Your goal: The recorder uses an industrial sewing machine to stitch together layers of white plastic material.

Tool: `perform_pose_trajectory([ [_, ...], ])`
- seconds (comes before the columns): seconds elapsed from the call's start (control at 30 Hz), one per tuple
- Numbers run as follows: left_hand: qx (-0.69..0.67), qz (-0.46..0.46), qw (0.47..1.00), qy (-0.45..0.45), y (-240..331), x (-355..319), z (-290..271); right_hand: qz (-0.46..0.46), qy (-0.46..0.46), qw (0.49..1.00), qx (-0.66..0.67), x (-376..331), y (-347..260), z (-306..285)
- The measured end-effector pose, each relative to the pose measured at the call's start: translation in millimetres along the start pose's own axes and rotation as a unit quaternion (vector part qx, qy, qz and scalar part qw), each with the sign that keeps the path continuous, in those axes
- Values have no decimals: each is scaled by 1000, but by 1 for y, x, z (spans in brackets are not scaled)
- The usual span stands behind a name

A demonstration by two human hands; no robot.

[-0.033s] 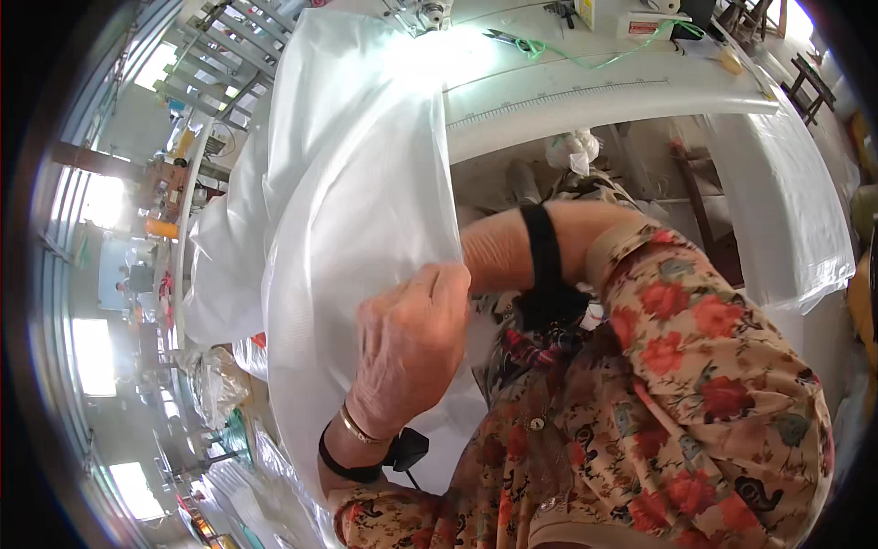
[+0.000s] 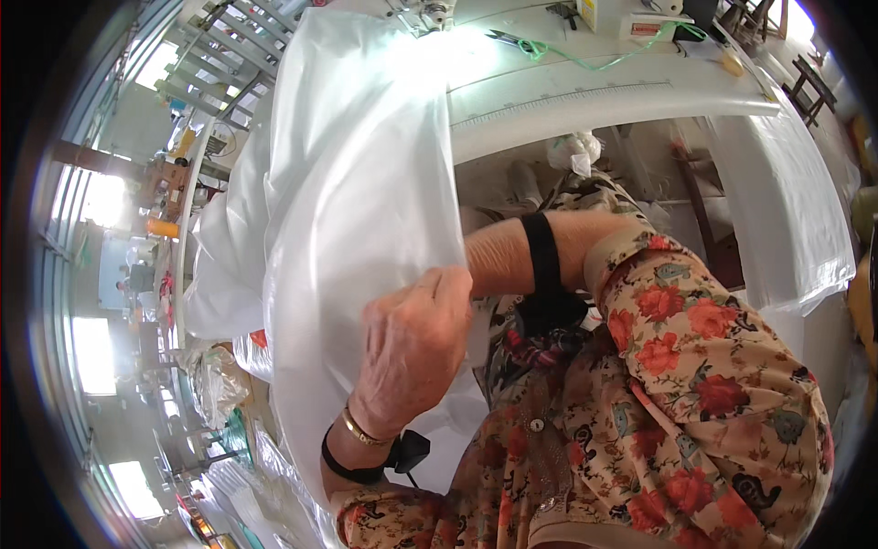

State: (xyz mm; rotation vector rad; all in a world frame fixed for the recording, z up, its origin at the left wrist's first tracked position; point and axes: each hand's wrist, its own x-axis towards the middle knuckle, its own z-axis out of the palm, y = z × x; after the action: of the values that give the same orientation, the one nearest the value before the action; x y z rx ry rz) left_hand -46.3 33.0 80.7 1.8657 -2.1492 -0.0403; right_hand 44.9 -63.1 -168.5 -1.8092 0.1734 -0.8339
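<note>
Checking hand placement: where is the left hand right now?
In the head view, the left hand sits low centre, gripping the edge of the white fabric, just left of the right forearm.

Packages, labels, signs and screens, as seen from the head view:

1. Small box (image 2: 631, 16), white and yellow with a red patch on its front, set at the far edge of the white table (image 2: 622, 96), toward its right end.
2. Bundle of clear plastic wrapping (image 2: 218, 384), crumpled and shiny, placed low at the left, beside a long bench edge.
3. Small white bag (image 2: 573, 151), knotted and crumpled, found under the near edge of the table.

No signs or screens can be made out.
</note>
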Motion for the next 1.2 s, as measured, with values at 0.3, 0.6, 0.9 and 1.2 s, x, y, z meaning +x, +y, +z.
perform_pose_trajectory([
  [0.3,-52,15,999,-7,-14,-19,90,48,-65,989,-124,-59,-50,-160],
  [0.6,-165,-19,985,54,-10,-13,58,109,-12,821,-561,107,-89,-272],
  [0.9,-173,26,982,72,-1,4,71,242,-97,700,-665,148,-83,-256],
  [1.2,-145,37,988,44,-3,1,107,196,-120,710,-665,64,-112,-226],
])
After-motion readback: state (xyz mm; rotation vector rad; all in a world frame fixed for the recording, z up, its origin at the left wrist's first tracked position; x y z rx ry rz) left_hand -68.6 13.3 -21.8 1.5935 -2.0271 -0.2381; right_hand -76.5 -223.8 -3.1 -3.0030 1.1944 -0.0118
